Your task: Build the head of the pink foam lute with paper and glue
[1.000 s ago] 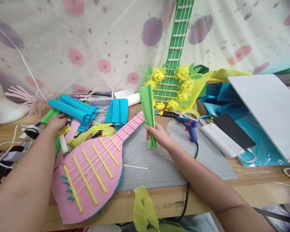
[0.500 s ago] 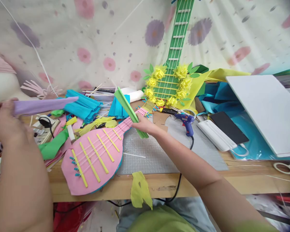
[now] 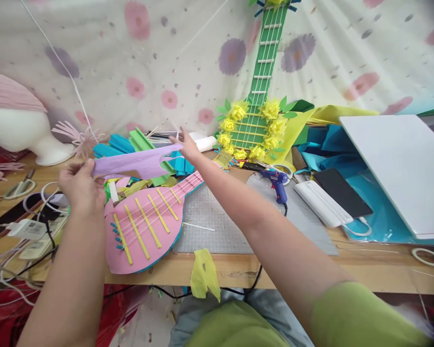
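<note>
**Item 1, markings.** I found one printed label, on a white plug block [image 3: 31, 227] among the cables at the left end of the bench [image 3: 311, 274]. Its print was too small for me to read.

**Item 2, purple crepe strip** [image 3: 130, 164]. It was held in the air above the pink paper guitar [image 3: 148, 224] and spanned from one hand to the other.

**Item 3, left hand** [image 3: 77, 185]. It was clenched on the strip's left end.

**Item 4, right hand** [image 3: 186, 144]. It was at the strip's right end, fingers spread and touching it. I could not tell whether it gripped.

**Item 5, green folded paper** [image 3: 141, 140]. It lay on the teal paper pile [image 3: 112, 144] behind the strip.

**Item 6, nearby.**
- A blue glue gun [image 3: 277, 180] lay at the far edge of the grey cutting mat [image 3: 210, 226].
- A green paper guitar [image 3: 260, 82] with yellow flowers leaned on the backdrop.

**Change since half a second before.** The right hand had then held the green folded paper over the pink guitar's neck. It had since let that go and reached the strip. The left hand had brought the strip in from the far left.
</note>
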The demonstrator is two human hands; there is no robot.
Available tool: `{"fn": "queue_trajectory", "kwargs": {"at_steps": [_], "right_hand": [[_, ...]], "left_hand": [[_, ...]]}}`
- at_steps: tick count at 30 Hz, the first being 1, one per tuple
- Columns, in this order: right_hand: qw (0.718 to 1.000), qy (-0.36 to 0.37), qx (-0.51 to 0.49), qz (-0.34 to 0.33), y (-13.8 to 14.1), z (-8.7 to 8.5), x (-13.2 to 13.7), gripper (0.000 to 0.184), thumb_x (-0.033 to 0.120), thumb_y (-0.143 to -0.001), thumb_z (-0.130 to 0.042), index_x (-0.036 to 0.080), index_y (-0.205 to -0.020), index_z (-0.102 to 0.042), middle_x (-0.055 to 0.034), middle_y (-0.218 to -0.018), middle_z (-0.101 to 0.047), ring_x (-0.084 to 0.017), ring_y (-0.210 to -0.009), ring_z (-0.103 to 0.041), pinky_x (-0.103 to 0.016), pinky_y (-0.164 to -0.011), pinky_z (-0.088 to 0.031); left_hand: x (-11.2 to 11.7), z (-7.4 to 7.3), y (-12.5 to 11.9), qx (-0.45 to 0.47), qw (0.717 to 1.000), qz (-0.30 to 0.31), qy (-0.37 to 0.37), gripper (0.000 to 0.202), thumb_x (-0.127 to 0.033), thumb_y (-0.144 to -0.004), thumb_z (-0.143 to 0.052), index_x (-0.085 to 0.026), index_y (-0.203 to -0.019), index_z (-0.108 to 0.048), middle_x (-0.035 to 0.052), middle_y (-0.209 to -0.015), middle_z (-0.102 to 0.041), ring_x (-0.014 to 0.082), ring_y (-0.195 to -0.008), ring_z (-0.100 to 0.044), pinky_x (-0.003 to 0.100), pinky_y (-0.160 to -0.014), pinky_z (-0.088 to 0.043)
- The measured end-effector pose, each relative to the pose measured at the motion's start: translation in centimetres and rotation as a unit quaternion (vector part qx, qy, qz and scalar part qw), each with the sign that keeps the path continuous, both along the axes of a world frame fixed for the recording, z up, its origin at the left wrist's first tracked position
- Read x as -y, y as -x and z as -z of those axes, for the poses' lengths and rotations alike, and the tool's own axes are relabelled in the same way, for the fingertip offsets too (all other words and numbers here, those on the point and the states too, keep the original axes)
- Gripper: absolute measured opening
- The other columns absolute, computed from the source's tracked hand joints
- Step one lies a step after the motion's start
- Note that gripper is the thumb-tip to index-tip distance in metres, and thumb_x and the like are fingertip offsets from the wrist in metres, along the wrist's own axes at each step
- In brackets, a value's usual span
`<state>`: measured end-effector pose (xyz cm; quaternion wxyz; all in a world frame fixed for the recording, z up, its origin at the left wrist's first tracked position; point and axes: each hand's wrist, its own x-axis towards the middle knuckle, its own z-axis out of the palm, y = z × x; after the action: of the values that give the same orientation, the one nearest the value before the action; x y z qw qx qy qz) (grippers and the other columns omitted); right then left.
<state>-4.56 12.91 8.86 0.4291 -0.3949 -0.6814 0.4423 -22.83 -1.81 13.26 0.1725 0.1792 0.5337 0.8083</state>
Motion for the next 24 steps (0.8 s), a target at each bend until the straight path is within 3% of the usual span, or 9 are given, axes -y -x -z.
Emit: {"fn": "queue_trajectory", "kwargs": {"at_steps": [3,5,8,10,12,15,18,21,24], "right_hand": [[0.999,-0.036,-0.025,0.021,-2.5,0.1,1.1,0.055,0.044,-0.092,-0.027,0.012,-0.137,-0.027,-0.0133,-0.136,-0.041,-0.016,-0.122,-0.044,-0.033,-0.1,-0.037],[0.99,-0.139,0.027,0.01,-5.1,0.1,3.5,0.056,0.049,-0.09,-0.033,0.016,-0.135,-0.033,-0.0109,-0.139,-0.04,-0.018,-0.127,-0.038,-0.036,-0.104,-0.032],[0.937,-0.292,0.175,-0.08,-8.5,0.2,7.7,0.065,0.051,-0.077,-0.058,0.021,-0.132,-0.042,-0.0077,-0.142,-0.039,-0.025,-0.133,-0.028,-0.043,-0.11,-0.019],[0.904,-0.329,0.255,-0.099,-10.2,0.6,9.9,0.061,0.045,-0.076,-0.061,0.02,-0.13,-0.045,-0.0092,-0.139,-0.042,-0.027,-0.132,-0.03,-0.045,-0.109,-0.017],[0.895,-0.308,0.314,-0.079,-11.8,1.3,11.1,0.052,0.037,-0.083,-0.053,0.018,-0.131,-0.044,-0.0108,-0.133,-0.049,-0.027,-0.126,-0.04,-0.042,-0.105,-0.025],[0.913,-0.187,0.363,-0.002,-14.6,2.3,12.1,0.043,0.038,-0.089,-0.043,0.021,-0.128,-0.046,-0.0104,-0.114,-0.062,-0.025,-0.103,-0.057,-0.036,-0.087,-0.04],[0.922,-0.09,0.373,0.048,-17.7,3.4,12.8,0.04,0.046,-0.087,-0.042,0.021,-0.117,-0.054,-0.0094,-0.095,-0.068,-0.024,-0.085,-0.062,-0.031,-0.072,-0.042],[0.91,-0.081,0.404,0.044,-20.1,4.6,13.7,0.043,0.047,-0.082,-0.05,0.019,-0.115,-0.054,-0.0106,-0.094,-0.067,-0.025,-0.082,-0.062,-0.029,-0.067,-0.04],[0.91,-0.08,0.407,0.008,-21.5,5.7,14.1,0.04,0.044,-0.081,-0.052,0.018,-0.11,-0.056,-0.0092,-0.093,-0.067,-0.022,-0.081,-0.061,-0.027,-0.066,-0.038]], "left_hand": [[-0.5,1.3,-0.7,-0.001,0.999,-0.024,0.024,0.028,0.009,-0.07,-0.047,-0.016,-0.07,-0.034,-0.009,-0.063,-0.044,0.0029,-0.055,-0.049,0.019,-0.057,-0.048],[-1.2,2.3,-1.9,-0.01,0.998,0.0,0.058,0.024,0.005,-0.07,-0.051,-0.015,-0.073,-0.038,-0.0086,-0.064,-0.045,0.0036,-0.055,-0.049,0.017,-0.053,-0.045],[-2.5,3.8,-5.5,0.018,0.988,0.121,0.096,0.02,0.002,-0.071,-0.053,-0.015,-0.072,-0.044,-0.0067,-0.061,-0.048,0.0053,-0.053,-0.05,0.016,-0.049,-0.04],[-3.2,4.4,-8.7,0.058,0.973,0.2,0.102,0.02,0.002,-0.07,-0.053,-0.015,-0.069,-0.044,-0.0057,-0.058,-0.048,0.0062,-0.052,-0.051,0.017,-0.049,-0.04],[-3.8,4.7,-11.9,0.099,0.952,0.276,0.087,0.018,-0.001,-0.071,-0.055,-0.015,-0.067,-0.045,-0.003,-0.062,-0.053,0.0076,-0.056,-0.056,0.019,-0.055,-0.045],[-3.7,5.1,-16.3,0.133,0.917,0.372,0.057,0.015,-0.022,-0.074,-0.064,-0.016,-0.072,-0.05,-0.001,-0.067,-0.057,0.0089,-0.061,-0.058,0.023,-0.064,-0.051],[-3.0,6.2,-20.0,0.099,0.881,0.461,0.045,0.031,-0.042,-0.07,-0.068,-0.017,-0.082,-0.055,0.0029,-0.08,-0.061,0.0144,-0.076,-0.062,0.029,-0.072,-0.053],[-2.2,8.2,-23.2,0.054,0.855,0.508,0.091,0.036,-0.042,-0.065,-0.071,-0.017,-0.085,-0.056,0.005,-0.086,-0.062,0.0163,-0.079,-0.062,0.032,-0.072,-0.053],[-1.9,10.4,-25.4,0.053,0.866,0.47,0.163,0.024,-0.033,-0.067,-0.07,-0.016,-0.078,-0.055,0.0039,-0.081,-0.062,0.0159,-0.075,-0.062,0.032,-0.07,-0.053]]}}
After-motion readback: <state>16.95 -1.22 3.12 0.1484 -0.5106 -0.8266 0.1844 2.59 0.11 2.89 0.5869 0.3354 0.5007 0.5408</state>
